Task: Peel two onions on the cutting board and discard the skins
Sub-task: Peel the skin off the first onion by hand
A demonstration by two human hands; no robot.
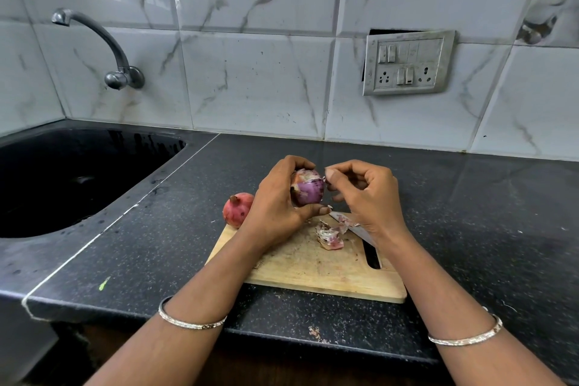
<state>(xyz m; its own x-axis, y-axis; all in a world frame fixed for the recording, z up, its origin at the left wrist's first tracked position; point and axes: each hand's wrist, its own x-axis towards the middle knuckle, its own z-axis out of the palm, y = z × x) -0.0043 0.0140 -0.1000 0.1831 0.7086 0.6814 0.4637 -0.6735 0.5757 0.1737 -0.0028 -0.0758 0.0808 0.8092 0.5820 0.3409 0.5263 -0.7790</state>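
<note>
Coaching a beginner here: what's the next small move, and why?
Probably pull the loose skin downward and off: the right hand pinches it atop the onion, which the left hand grips, and dry skin covers the onion's upper part.

Curved tap, black sink — wall switch panel

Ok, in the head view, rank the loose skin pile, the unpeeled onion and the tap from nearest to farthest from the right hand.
1. Loose skin pile, on the cutting board just below the right hand.
2. Unpeeled onion, by the board's far-left corner, beyond the left hand.
3. Tap, above the sink, far left.
</note>
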